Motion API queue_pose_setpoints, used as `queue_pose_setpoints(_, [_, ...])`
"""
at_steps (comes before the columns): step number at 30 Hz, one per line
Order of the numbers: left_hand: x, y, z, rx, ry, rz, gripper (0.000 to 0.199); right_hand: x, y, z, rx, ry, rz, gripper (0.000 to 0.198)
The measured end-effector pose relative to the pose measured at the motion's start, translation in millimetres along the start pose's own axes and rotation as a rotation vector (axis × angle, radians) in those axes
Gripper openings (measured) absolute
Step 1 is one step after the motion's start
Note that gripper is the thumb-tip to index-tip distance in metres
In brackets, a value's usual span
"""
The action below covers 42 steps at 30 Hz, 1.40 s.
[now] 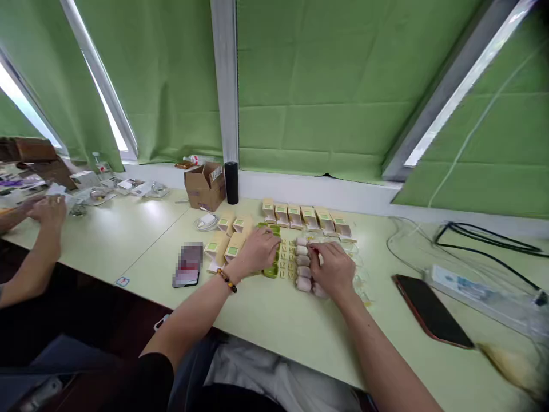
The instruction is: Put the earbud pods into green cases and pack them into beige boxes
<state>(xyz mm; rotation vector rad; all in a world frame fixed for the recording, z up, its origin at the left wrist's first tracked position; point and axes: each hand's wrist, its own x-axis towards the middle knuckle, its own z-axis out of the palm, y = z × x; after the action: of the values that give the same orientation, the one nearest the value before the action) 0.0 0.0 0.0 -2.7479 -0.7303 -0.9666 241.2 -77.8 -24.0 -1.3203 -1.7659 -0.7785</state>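
My left hand [259, 250], a beaded bracelet [226, 280] at its wrist, is over a green compartment tray [271, 270]. Its fingers are bent together at the tray's right side; what they hold, if anything, is hidden. Just right of the tray lie small yellow pieces [283, 264] in rows. Beside these stand pale pinkish rolls [303, 271] in two columns, partly covered by my right hand [332, 266]. The right thumb and forefinger close together at the upper rolls, and I cannot make out what is between them. Clear tangled strands or wrappers [362, 280] lie right of that hand.
Small cream boxes stand in a back row [309, 217] and a left cluster [218, 245]. Also about are a phone [189, 264], a dark phone [431, 309], a power strip [476, 294], a cardboard box [206, 186] and a black cylinder [231, 183]. Another person's hand [49, 212] works far left.
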Motion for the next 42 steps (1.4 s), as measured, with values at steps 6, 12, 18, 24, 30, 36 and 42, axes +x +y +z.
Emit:
queue_pose_setpoints(6, [-1.2, -8.4, -6.5, 0.02, -0.02, -0.02, 0.022, -1.9, -0.7, -1.3, -0.001, -0.016, -0.022, 0.01])
queue_pose_setpoints(12, [-9.1, -11.8, -8.5, -0.007, -0.013, -0.043, 0.021, 3.7, -10.1, -10.2, -0.025, -0.036, -0.045, 0.011])
queue_pose_setpoints(18, [-10.7, -15.6, -22.5, -0.118, -0.052, -0.077, 0.02, 5.1, -13.5, -16.1, -0.006, -0.031, -0.013, 0.013])
queue_pose_setpoints(24, [-11.1, -25.9, -39.9, -0.179, -0.204, -0.16, 0.018, 5.9, -3.9, -20.2, -0.06, 0.03, 0.055, 0.013])
queue_pose_setpoints(30, [-11.9, -30.6, -45.3, -0.187, -0.305, -0.182, 0.013, 5.9, 6.5, -24.6, -0.151, 0.063, 0.132, 0.013])
queue_pose_setpoints(36, [-10.0, -18.5, -44.3, -0.232, -0.391, -0.102, 0.001, 4.7, 8.7, -23.1, -0.18, 0.038, 0.178, 0.014])
queue_pose_setpoints(42, [-10.4, 1.4, -36.2, -0.187, -0.487, 0.025, 0.012, 4.4, 6.7, -21.5, -0.179, 0.03, 0.175, 0.015])
